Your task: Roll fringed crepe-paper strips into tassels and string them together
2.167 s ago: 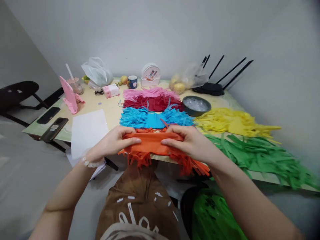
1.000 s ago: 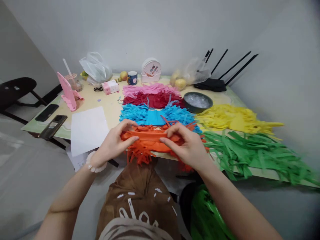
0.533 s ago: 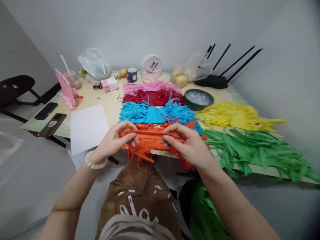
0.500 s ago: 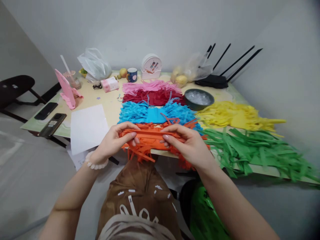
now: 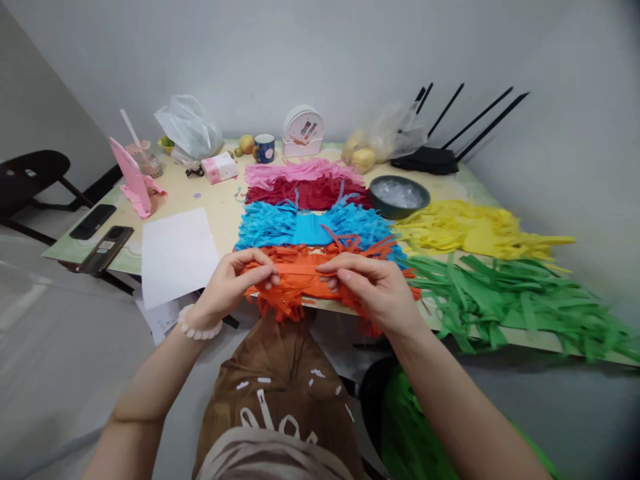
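Note:
An orange fringed strip of tissue paper or thin cloth (image 5: pixel 299 270) stretches between my two hands at the table's front edge. My left hand (image 5: pixel 247 272) pinches its left part between thumb and fingers. My right hand (image 5: pixel 367 283) pinches it on the right, thumb and forefinger together. Loose orange fringe (image 5: pixel 283 305) hangs below and spreads around both hands. Just beyond lies a blue fringed bundle (image 5: pixel 311 229), then a dark red one (image 5: pixel 313 194) and a pink one (image 5: pixel 303 172). To the right are a yellow bundle (image 5: pixel 480 233) and a green one (image 5: pixel 520 300).
A dark bowl (image 5: pixel 399 197) stands behind the yellow bundle. White paper (image 5: pixel 177 250) and two phones (image 5: pixel 106 250) lie at the left, near a pink stand (image 5: pixel 131 177). Along the wall are a mug (image 5: pixel 264 149), plastic bags (image 5: pixel 190 130) and a black router (image 5: pixel 427 161).
The orange strip between my hands has become flatter and narrower. My right thumb and forefinger have shifted slightly left along it, and my left hand has moved slightly to the right.

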Demonstrator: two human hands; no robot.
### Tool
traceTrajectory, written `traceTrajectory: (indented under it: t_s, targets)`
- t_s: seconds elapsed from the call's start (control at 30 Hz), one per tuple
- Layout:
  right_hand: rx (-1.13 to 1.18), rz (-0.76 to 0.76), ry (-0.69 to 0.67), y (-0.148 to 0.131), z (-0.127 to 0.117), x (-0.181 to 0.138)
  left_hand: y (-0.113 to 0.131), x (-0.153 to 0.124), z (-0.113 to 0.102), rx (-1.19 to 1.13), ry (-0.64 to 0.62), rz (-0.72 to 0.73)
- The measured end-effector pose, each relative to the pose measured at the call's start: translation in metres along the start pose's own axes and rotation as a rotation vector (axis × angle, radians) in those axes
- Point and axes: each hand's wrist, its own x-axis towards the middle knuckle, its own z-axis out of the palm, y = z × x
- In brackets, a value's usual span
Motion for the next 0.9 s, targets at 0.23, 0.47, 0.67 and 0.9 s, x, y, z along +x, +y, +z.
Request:
traceTrajectory:
  t_s: [0.23, 0.47, 0.67, 0.9]
  targets:
    - [-0.147, 0.013, 0.031, -0.007, 0.005, -0.001, 0.004, -0.003, 0.005, 0.333, 0.029, 0.147]
    - [-0.329, -0.041, -0.021, -0.01, 0.002, -0.001, 0.007, -0.001, 0.003, 0.615, 0.008, 0.199]
    - [-0.338, -0.016, -0.004, -0.008, 0.003, -0.001, 0.006, -0.003, 0.003, 0.521, -0.026, 0.099]
    - [0.187, 0.131, 0.045, 0.005, 0.01, -0.004, 0.0, -0.004, 0.008, -0.022, -0.007, -0.078]
